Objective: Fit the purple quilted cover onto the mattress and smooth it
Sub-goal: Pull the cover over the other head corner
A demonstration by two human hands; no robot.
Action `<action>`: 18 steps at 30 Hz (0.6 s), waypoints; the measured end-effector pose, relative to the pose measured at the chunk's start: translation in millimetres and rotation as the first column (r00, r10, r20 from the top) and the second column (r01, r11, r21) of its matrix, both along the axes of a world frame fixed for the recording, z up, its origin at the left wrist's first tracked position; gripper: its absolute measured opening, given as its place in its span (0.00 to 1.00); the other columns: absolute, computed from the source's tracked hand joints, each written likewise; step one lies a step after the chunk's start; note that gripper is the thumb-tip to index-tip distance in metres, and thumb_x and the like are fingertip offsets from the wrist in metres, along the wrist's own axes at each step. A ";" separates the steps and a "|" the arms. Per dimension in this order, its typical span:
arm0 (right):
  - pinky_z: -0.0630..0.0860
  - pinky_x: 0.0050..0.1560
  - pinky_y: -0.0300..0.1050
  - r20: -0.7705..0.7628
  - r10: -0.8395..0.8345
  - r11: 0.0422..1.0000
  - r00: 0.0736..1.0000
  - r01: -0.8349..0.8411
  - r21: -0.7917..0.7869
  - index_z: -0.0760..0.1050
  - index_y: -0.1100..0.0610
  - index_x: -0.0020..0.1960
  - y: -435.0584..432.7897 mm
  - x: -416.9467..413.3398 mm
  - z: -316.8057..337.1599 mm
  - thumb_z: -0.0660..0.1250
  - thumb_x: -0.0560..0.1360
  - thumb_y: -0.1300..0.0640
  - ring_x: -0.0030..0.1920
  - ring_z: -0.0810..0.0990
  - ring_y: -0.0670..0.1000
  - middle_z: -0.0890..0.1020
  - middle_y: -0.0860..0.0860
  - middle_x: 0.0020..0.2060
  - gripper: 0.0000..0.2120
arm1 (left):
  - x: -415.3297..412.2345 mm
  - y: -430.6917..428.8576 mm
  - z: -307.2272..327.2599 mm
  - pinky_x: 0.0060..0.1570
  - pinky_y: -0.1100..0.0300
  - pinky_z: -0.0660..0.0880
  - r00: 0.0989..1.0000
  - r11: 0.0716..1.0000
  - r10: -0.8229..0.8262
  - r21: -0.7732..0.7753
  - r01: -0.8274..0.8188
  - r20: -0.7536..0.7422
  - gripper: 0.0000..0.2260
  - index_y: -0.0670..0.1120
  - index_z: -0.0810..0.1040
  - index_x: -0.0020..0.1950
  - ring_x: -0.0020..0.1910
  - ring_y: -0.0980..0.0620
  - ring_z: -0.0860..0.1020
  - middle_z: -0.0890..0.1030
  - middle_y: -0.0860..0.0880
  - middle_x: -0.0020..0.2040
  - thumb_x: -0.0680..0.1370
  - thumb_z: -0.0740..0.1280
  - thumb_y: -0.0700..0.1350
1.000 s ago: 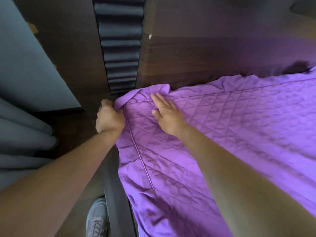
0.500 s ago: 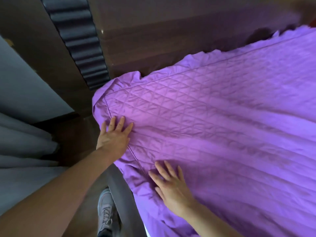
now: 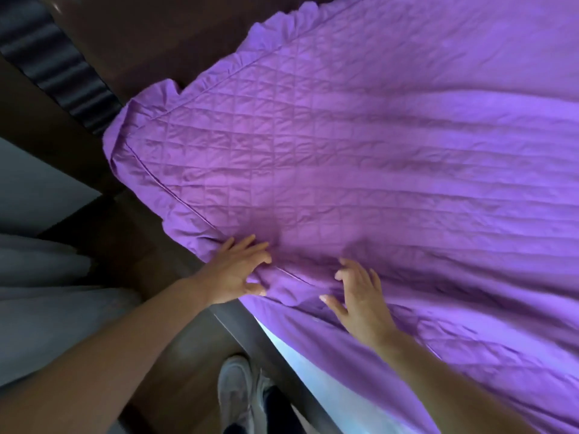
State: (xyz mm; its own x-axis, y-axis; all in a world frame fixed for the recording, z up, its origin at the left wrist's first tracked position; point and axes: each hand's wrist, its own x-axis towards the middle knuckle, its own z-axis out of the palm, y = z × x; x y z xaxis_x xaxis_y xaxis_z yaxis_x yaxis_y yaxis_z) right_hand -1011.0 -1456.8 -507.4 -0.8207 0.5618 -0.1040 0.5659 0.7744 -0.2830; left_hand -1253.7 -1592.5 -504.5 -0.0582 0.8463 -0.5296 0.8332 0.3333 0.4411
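Head view: where does the purple quilted cover (image 3: 344,151) lie?
— Spread over the mattress (image 3: 316,374). The far corner seems seated and the near side hangs loose.
— And the hands?
— The left hand (image 3: 233,272) has its grip clamped on the cover's bunched edge. The right hand (image 3: 360,299), fingers apart, presses flat. This is probably side-fitting, and the next move calls for drawing that edge down over the mattress.

A dark brown wooden panel (image 3: 175,36) fills the upper left of the frame, crossed diagonally by a black ribbed padded strip (image 3: 59,70). A plain grey wall (image 3: 34,189) shows at the left edge, above grey curtain folds (image 3: 47,308). Brown floor (image 3: 188,377) lies at bottom centre, beside a dark bed rail (image 3: 260,346).
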 end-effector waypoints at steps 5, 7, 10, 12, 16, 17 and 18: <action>0.59 0.63 0.67 0.098 0.027 0.982 0.995 -0.045 0.185 0.69 0.55 0.51 -31.5 46.7 -1.8 0.62 0.69 0.43 0.65 0.68 0.58 0.69 0.57 0.65 0.18 | 11.9 -0.8 -0.7 0.72 0.49 0.47 0.993 0.999 -0.024 0.037 0.029 -0.118 0.22 0.54 0.64 0.71 0.76 0.52 0.50 0.55 0.55 0.76 0.78 0.63 0.53; 0.62 0.64 0.68 0.174 -0.017 0.974 0.985 -0.023 0.224 0.69 0.56 0.55 -34.8 48.0 -5.3 0.71 0.66 0.46 0.64 0.70 0.59 0.71 0.58 0.65 0.23 | 14.2 3.0 -0.8 0.71 0.49 0.50 0.989 0.998 -0.026 0.061 0.035 -0.144 0.21 0.56 0.64 0.72 0.75 0.51 0.53 0.57 0.54 0.76 0.79 0.60 0.52; 0.62 0.62 0.72 0.253 -0.161 0.960 0.954 0.092 0.265 0.74 0.58 0.54 -25.1 37.4 -8.4 0.77 0.62 0.50 0.65 0.72 0.61 0.73 0.60 0.65 0.25 | 20.9 10.2 -1.4 0.70 0.49 0.53 0.989 0.993 -0.016 0.109 0.032 -0.147 0.18 0.54 0.68 0.70 0.74 0.50 0.58 0.63 0.53 0.74 0.80 0.60 0.50; 0.60 0.62 0.74 0.298 -0.224 0.948 0.928 0.136 0.288 0.78 0.59 0.49 -18.0 31.7 -10.5 0.77 0.62 0.50 0.67 0.70 0.62 0.72 0.60 0.66 0.20 | 24.8 12.5 -3.8 0.69 0.48 0.56 0.988 0.988 0.005 0.152 0.019 -0.155 0.18 0.52 0.70 0.69 0.73 0.48 0.62 0.67 0.52 0.72 0.79 0.61 0.48; 0.61 0.61 0.75 0.336 -0.261 0.920 0.905 0.128 0.370 0.79 0.61 0.40 -19.2 40.9 -14.5 0.77 0.60 0.61 0.65 0.71 0.63 0.73 0.62 0.65 0.11 | 28.4 10.8 -9.4 0.65 0.45 0.64 0.989 0.971 0.087 0.233 -0.057 -0.119 0.19 0.50 0.71 0.69 0.66 0.44 0.70 0.74 0.48 0.66 0.78 0.64 0.43; 0.61 0.61 0.75 0.343 -0.261 0.918 0.903 0.121 0.378 0.79 0.62 0.39 -20.8 44.8 -14.4 0.76 0.60 0.63 0.65 0.72 0.64 0.73 0.63 0.65 0.10 | 29.7 10.2 -10.4 0.64 0.45 0.65 0.988 0.965 0.076 0.257 -0.040 -0.133 0.20 0.50 0.71 0.69 0.64 0.44 0.72 0.75 0.48 0.65 0.77 0.65 0.42; 0.61 0.61 0.76 0.348 -0.255 0.918 0.902 0.114 0.380 0.79 0.62 0.38 -21.4 49.1 -15.3 0.76 0.60 0.64 0.64 0.72 0.64 0.74 0.63 0.64 0.08 | 32.6 10.5 -10.8 0.62 0.45 0.67 0.987 0.958 0.051 0.287 -0.005 -0.153 0.21 0.50 0.71 0.69 0.62 0.44 0.74 0.76 0.48 0.64 0.76 0.66 0.40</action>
State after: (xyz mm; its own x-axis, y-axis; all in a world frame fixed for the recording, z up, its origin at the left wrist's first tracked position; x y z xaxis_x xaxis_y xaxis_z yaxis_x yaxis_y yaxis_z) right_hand -961.9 -1478.2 -522.8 -0.6331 0.7570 -0.1617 0.7162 0.6521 0.2484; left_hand -1221.1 -1582.0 -515.3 -0.1469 0.9572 -0.2494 0.8916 0.2373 0.3857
